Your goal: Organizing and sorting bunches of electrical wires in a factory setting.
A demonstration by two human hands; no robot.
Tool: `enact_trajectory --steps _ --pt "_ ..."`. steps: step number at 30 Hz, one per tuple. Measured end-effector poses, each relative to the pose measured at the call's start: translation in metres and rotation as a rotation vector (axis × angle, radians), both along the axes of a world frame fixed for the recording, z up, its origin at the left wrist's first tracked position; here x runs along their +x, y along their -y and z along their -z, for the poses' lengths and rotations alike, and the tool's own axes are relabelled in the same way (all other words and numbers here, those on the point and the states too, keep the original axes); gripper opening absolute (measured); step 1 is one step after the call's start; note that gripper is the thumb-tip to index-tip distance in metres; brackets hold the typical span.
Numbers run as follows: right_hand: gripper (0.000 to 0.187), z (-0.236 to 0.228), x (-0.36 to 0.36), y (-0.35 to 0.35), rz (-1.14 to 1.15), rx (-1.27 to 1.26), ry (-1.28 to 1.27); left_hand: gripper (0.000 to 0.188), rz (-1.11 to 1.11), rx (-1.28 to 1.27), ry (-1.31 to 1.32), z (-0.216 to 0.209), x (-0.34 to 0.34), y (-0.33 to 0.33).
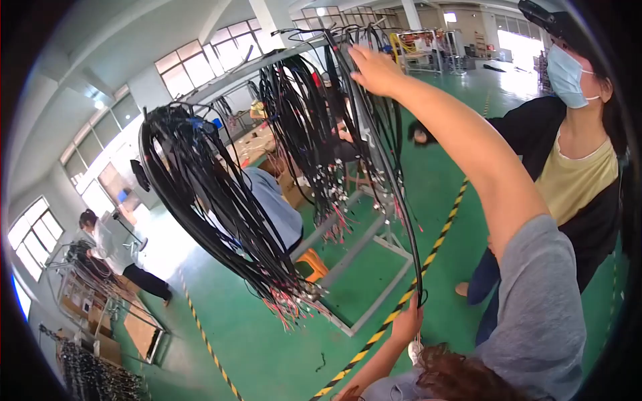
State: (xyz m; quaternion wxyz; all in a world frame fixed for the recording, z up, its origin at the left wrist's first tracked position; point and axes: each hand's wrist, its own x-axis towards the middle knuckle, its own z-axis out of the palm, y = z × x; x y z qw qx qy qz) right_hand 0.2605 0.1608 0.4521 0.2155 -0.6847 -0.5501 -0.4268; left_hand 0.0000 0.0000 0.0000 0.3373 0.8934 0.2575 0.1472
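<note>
My right hand [376, 72] reaches up to the top of a grey metal rack. Its fingers and thumb are apart, with the tips against hanging black cables [340, 63]. One long black cable [409, 244] runs from there down to my left hand [406, 325], which is closed around its lower part near a small loop. Thick bundles of black cables hang from the rack, one bundle [214, 194] at the left and another [294, 113] further along. Red and white wire ends [287, 304] show at their bottoms.
A person in a blue mask [567, 77] stands close at my right. Another [271, 207] sits behind the rack, near an orange stool [311, 264]. Yellow-black floor tape [374, 337] runs beside the rack's lower frame [378, 304]. A further person [114, 247] works at the far left.
</note>
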Motion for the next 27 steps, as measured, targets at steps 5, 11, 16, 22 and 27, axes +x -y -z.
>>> enact_trajectory --steps 5,11,16,22,27 --pt "0.064 -0.062 0.021 -0.082 -0.060 0.036 -0.222 0.048 -0.155 -0.017 -0.209 0.001 -0.002 -0.021" --pt "0.063 -0.040 0.049 -0.146 -0.043 -0.199 -0.337 0.053 -0.223 0.168 -0.234 0.135 -0.016 -0.007" --pt "0.044 -0.001 0.038 -0.142 -0.291 0.047 -0.832 0.047 -0.081 0.054 -0.116 0.104 -0.014 -0.017" --pt "0.063 0.072 0.012 -0.105 -0.135 -0.178 -0.609 0.050 -0.066 -0.010 -0.535 0.090 -0.040 -0.037" --pt "0.067 0.192 0.002 -0.027 -0.058 -0.320 -0.384 0.065 -0.095 0.191 -0.332 0.052 -0.075 -0.022"
